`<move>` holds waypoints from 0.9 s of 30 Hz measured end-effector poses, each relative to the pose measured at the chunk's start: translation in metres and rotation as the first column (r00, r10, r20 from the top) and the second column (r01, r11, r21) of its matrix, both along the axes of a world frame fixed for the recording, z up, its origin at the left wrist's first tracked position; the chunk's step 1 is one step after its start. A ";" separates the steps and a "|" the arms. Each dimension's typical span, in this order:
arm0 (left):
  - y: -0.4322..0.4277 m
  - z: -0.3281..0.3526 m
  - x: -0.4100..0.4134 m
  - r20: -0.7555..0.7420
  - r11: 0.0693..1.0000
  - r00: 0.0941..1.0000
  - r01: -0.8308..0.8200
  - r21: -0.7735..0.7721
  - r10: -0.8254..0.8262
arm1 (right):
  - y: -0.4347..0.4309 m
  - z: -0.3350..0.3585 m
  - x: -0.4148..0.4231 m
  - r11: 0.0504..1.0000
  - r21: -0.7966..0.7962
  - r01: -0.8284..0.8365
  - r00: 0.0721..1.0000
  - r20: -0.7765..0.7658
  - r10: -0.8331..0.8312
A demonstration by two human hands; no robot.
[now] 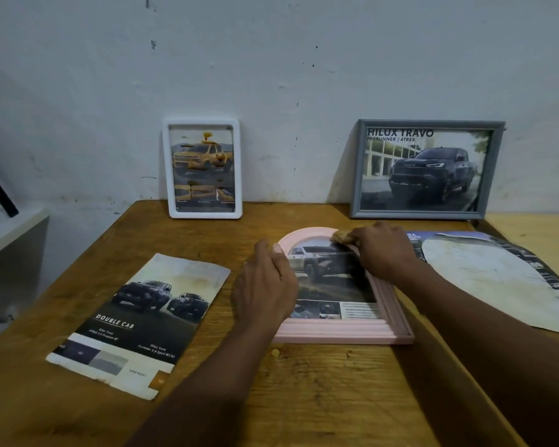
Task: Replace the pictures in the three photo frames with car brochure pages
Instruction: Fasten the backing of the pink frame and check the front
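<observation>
A pink arch-topped photo frame (339,332) lies flat on the wooden table (320,391), with a car brochure page showing inside it. My left hand (265,285) grips its left edge, thumb over the rim. My right hand (381,246) grips the upper right rim, fingers curled over it. A white frame (167,169) with a yellow car picture and a grey frame (494,169) with a dark pickup page lean upright against the wall.
A loose brochure page (142,324) with two dark pickups lies left of the pink frame. To the right lies another brochure sheet (504,275) with an arch-shaped cutout. A white shelf (10,227) stands at far left. The wall is directly behind the table.
</observation>
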State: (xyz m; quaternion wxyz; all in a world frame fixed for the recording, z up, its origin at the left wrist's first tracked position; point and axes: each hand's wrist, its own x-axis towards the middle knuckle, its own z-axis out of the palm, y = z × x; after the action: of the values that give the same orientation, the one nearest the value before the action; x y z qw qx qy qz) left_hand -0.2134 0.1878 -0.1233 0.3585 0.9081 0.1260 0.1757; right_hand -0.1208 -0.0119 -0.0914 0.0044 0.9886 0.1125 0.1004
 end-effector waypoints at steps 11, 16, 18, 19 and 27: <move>-0.010 0.008 -0.010 -0.047 0.996 0.995 -0.086 -0.015 0.085 | -0.020 -0.003 -0.145 0.984 0.154 0.084 0.996 0.009 -0.086; -0.007 0.003 -0.006 -0.034 0.981 0.991 -0.134 -0.142 0.130 | -0.019 -0.013 -0.198 0.987 0.161 -0.016 0.998 0.068 0.006; -0.008 0.003 -0.007 -0.028 0.980 0.990 -0.139 -0.145 0.136 | -0.005 -0.016 -0.207 0.974 0.200 -0.108 0.990 0.109 0.087; -0.008 0.004 -0.008 -0.031 0.979 0.990 -0.141 -0.145 0.138 | 0.005 -0.018 -0.208 0.966 0.204 -0.158 0.982 0.134 0.133; 0.028 0.028 0.007 -0.259 0.761 0.962 -0.106 -0.640 -0.084 | 0.078 -0.015 -0.190 0.868 0.247 -0.430 0.903 0.091 0.421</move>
State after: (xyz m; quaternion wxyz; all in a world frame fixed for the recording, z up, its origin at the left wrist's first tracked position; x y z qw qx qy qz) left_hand -0.2065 0.2155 -0.0957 0.6283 0.7425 0.2323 -0.0032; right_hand -0.3112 0.0662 -0.1060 -0.1461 0.9294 0.3130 0.1297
